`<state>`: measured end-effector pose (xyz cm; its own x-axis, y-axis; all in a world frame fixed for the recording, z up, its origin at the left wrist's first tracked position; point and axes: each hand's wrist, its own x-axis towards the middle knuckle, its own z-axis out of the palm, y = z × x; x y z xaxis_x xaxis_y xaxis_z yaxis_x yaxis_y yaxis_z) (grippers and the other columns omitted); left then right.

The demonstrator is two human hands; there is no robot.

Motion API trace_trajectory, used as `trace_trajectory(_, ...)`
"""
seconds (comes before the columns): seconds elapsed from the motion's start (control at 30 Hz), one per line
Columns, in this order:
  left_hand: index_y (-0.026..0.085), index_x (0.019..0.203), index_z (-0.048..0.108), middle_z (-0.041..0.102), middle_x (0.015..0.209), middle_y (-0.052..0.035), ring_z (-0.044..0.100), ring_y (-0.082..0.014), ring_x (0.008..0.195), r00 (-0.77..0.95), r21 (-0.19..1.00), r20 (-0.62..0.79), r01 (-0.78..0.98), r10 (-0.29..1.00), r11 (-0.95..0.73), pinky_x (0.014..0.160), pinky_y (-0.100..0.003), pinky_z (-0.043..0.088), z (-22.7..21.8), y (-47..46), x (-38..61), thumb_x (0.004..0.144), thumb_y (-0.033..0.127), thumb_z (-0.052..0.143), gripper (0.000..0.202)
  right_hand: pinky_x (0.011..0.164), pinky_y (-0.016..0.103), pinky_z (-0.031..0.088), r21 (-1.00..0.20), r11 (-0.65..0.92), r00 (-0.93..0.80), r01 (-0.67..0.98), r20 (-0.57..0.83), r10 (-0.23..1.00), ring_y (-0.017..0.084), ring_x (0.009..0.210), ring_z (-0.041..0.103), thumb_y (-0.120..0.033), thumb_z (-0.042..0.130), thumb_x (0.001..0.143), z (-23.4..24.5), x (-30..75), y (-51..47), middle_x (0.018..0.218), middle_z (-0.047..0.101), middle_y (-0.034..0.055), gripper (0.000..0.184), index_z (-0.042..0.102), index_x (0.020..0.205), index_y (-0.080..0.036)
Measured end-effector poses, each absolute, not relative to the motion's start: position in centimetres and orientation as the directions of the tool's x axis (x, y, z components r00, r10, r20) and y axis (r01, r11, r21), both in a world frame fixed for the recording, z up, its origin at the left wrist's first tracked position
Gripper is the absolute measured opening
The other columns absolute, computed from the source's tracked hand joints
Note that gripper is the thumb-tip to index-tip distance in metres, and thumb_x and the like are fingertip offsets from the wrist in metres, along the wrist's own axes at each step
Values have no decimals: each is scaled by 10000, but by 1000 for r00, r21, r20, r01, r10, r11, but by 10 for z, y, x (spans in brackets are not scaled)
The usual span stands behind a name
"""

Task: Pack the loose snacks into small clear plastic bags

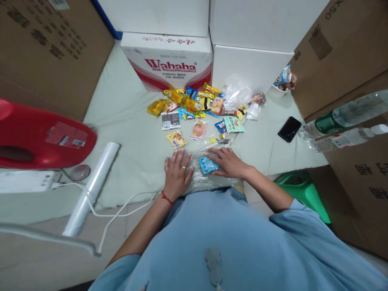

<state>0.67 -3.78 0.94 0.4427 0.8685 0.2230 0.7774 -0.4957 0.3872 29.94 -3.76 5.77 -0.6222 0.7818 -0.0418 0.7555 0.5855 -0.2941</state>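
My left hand lies flat, fingers spread, on the left part of a clear plastic bag at the table's near edge. My right hand rests flat on the bag's right part, fingers touching a small blue snack packet that seems to be inside the bag. Beyond the hands several small snack packets are scattered, among them a yellow one, a pink one and a light-blue one.
A white Wahaha box and plain white boxes stand at the back, cardboard boxes at both sides. A black phone and water bottles lie right. A red container, a film roll and a white cable lie left. A green stool stands below.
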Motion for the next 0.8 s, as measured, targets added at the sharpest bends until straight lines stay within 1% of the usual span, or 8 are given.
trace_trajectory(0.1,316,1619,426,500,1661,-111,340,-291,1619,617,386,349,591,705,-708,1321,-628,155,17,-46,-9,987,185,482,648,1104,550,423,-421,576,-602,701,85,794,360,1347,479,-588,612,1017,63,325,-65,1605,470,228,741,442,1610,-176)
trace_trajectory(0.23,279,1595,440,526,1636,-137,470,-302,1539,818,436,240,391,523,-811,1315,-653,137,14,-54,-27,954,204,506,649,1092,529,490,-499,576,-608,648,116,785,334,1344,523,-500,647,1017,49,349,-112,1467,585,216,581,570,1488,-169)
trace_trajectory(0.33,278,1578,482,494,1653,-168,489,-357,1512,819,407,117,476,561,-780,1291,-680,126,7,-54,-33,988,422,591,618,1044,510,537,-500,537,-563,679,115,818,301,1273,574,-304,544,1068,34,352,-130,1367,653,182,285,705,1274,-190)
trace_trajectory(0.4,278,1590,476,475,1661,-188,514,-371,1484,797,384,105,519,594,-764,1269,-669,173,4,-52,-33,975,558,618,691,1006,482,562,-537,524,-527,661,166,834,279,1221,607,-246,504,1072,32,351,-128,1316,679,165,255,739,1161,-203)
trace_trajectory(0.5,265,1603,463,464,1662,-211,549,-385,1435,763,357,159,547,626,-757,1219,-655,243,5,-48,-28,935,656,650,797,953,425,587,-603,520,-501,605,219,837,248,1166,653,-269,503,1075,43,349,-108,1340,674,161,255,738,1155,-211)
trace_trajectory(0.6,293,1517,572,532,1623,-172,584,-354,1388,719,376,224,559,658,-739,1160,-599,318,7,-44,-21,971,542,661,606,928,356,585,-674,506,-527,538,199,826,213,1105,695,-295,493,1085,61,350,-79,1267,715,143,273,736,1174,-207)
trace_trajectory(0.7,306,1270,733,702,1449,-103,635,-297,1308,643,472,262,565,720,-676,1114,-537,366,6,-41,-15,1020,367,600,291,921,330,562,-739,442,-543,508,124,831,210,1041,720,-334,504,1082,71,350,-51,1112,772,106,283,748,1156,-210)
trace_trajectory(0.8,260,1108,750,810,1181,-73,684,-252,1188,514,619,242,572,823,-539,1070,-491,424,3,-37,-12,1043,304,508,253,851,301,530,-796,296,-473,527,14,881,201,924,717,-388,537,1059,68,350,-30,1027,788,77,299,762,1102,-194)
